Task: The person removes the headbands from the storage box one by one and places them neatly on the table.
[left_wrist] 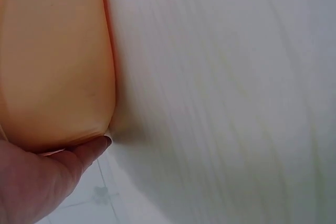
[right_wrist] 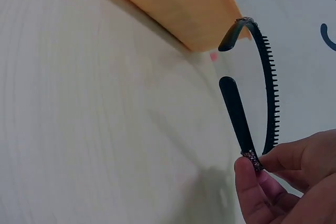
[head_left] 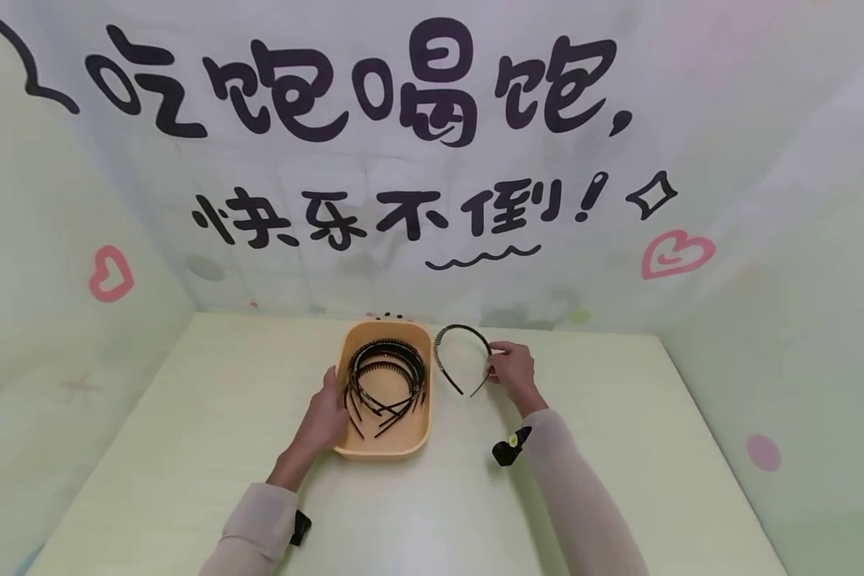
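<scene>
An orange plastic bin (head_left: 383, 454) sits on the table, holding several dark toothed headbands (head_left: 386, 344) heaped together. My left hand (head_left: 324, 414) grips the bin's left side. Up close in the left wrist view, this hand (left_wrist: 47, 177) lies against the bin's wall (left_wrist: 58, 66), its other fingers partly hidden. Just right of the bin, my right hand (head_left: 513, 366) holds one black headband (head_left: 441, 362) up by one side. The right wrist view shows thumb and fingers pinching that headband (right_wrist: 272, 85) at a glittery patch, with its comb teeth outward and its two ends near each other.
The pale table (head_left: 583, 392) extends to both sides and in front of the bin. A printed back wall (head_left: 374, 280) with large dark characters stands close behind the bin and the held headband. Side walls (head_left: 799, 320) enclose the table left and right.
</scene>
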### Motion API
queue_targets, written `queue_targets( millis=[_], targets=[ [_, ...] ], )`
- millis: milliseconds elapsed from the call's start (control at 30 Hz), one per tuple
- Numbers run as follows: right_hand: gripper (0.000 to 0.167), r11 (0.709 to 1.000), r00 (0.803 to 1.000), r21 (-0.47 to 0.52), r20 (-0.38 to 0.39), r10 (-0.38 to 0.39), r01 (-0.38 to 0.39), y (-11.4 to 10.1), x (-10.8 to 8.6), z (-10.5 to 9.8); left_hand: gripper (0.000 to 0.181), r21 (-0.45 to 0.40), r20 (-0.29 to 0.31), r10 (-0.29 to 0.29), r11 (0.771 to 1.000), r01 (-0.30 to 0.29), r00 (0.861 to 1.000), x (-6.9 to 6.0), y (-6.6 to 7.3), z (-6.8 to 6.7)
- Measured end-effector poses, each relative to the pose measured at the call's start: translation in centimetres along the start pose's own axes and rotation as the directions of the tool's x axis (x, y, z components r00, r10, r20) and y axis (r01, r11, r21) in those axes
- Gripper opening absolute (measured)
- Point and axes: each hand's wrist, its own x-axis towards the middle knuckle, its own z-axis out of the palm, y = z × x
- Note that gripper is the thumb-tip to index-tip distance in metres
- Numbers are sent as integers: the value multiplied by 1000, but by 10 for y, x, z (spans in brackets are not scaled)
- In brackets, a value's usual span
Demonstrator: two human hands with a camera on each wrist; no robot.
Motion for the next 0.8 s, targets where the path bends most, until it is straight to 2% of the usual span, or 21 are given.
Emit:
queue_targets(
  millis=[133, 233, 400, 667, 800],
  targets=[
    [35, 992, 997, -123, -67, -47, 39, 11, 1, 0, 62, -22, 8, 4, 1000, -4, 1000, 2, 1, 3],
    [35, 976, 994, -204, -63, -85, 71, 17, 2, 4, 63, -14, 4, 3, 1000, -3, 1000, 1, 2, 2],
    [33, 973, 993, -211, -54, -108, 94, 19, 2, 9, 65, 3, -1, 4, 1000, -4, 1000, -1, 1, 0],
    [26, 963, 993, -253, -49, -103, 87, 16, -2, 10, 67, 6, 2, -4, 1000, 3, 1000, -3, 1, 0],
    [24, 958, 993, -270, -46, -113, 96, 13, -1, 9, 68, 5, -1, 11, 1000, -11, 1000, 0, 2, -1]
  ],
)
